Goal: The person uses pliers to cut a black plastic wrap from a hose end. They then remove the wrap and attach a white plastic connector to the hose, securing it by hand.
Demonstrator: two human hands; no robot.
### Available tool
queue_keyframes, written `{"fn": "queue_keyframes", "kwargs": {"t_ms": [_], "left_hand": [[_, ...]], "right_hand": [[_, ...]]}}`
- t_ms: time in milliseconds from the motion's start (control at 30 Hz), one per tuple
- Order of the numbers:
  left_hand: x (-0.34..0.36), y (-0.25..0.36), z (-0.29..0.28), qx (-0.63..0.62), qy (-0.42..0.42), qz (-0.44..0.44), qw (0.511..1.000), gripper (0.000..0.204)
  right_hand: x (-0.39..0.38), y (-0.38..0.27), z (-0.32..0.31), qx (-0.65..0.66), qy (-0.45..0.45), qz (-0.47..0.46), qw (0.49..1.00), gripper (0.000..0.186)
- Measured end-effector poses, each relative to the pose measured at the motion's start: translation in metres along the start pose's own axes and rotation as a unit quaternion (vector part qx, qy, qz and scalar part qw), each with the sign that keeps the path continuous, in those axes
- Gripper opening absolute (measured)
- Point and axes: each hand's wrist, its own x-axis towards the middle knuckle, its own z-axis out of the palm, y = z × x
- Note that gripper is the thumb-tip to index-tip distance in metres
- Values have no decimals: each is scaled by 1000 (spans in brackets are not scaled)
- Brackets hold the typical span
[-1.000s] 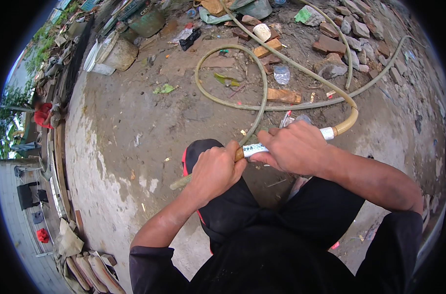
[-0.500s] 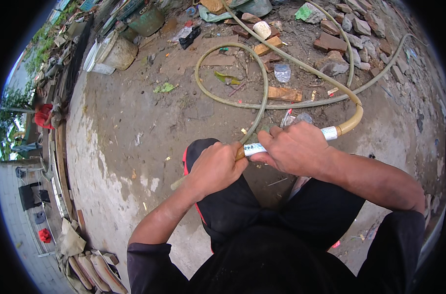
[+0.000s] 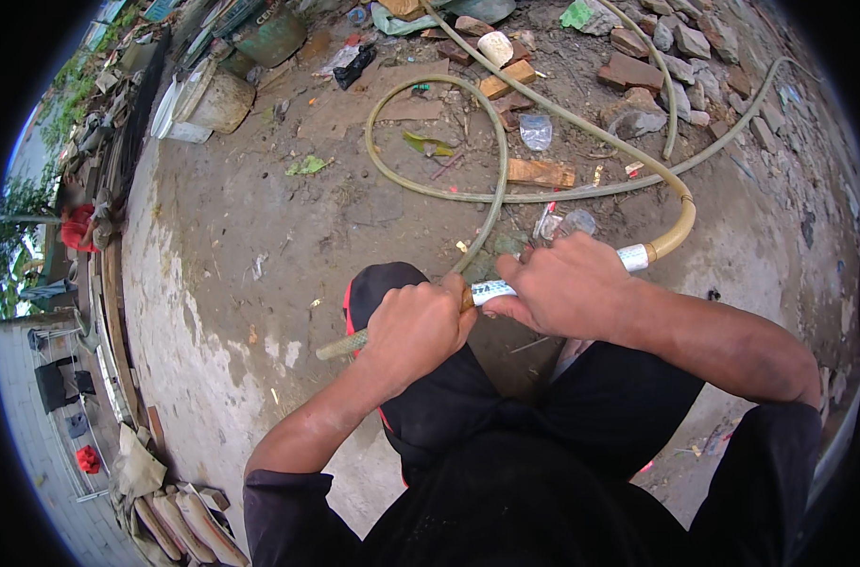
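Bare dirt ground (image 3: 260,217), scattered bricks (image 3: 638,71), old buckets (image 3: 224,99), daylight

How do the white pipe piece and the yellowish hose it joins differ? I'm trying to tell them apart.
The short straight white pipe piece is rigid and mostly covered by the right hand; the long yellowish rubber hose is flexible and loops over the dirt ground. The pipe is pale white, the hose dull olive-yellow. The left hand grips the hose. Both are round tubes of similar width.

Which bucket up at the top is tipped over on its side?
The pale, whitish bucket lies on its side by the ground's left edge. The dark green bucket just above and to the right of it stands upright.
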Motion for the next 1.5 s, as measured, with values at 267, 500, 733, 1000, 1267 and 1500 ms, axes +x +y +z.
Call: {"fn": "queue_keyframes", "kwargs": {"t_ms": [267,500,733,1000,1267,1500], "left_hand": [[11,-10,-14,-90,-51,15,995,27],[12,-15,-19,-165,-59,21,984,25],[11,-19,-24,-208,-95,41,973,27],[7,-31,-23,-342,-55,137,928,36],[6,-36,-23,-414,-121,90,898,37],[5,-40,-20,-419,-165,93,888,33]], "right_hand": [[-1,1,8,-23,72,-16,997,52],[2,3,11,-36,113,-25,993,53],[0,1,14,-55,129,-43,989,53],[-2,2,9,-54,153,-57,985,51],[-1,1,11,-59,166,-62,982,51],[0,3,14,-76,170,-82,979,51]]}}
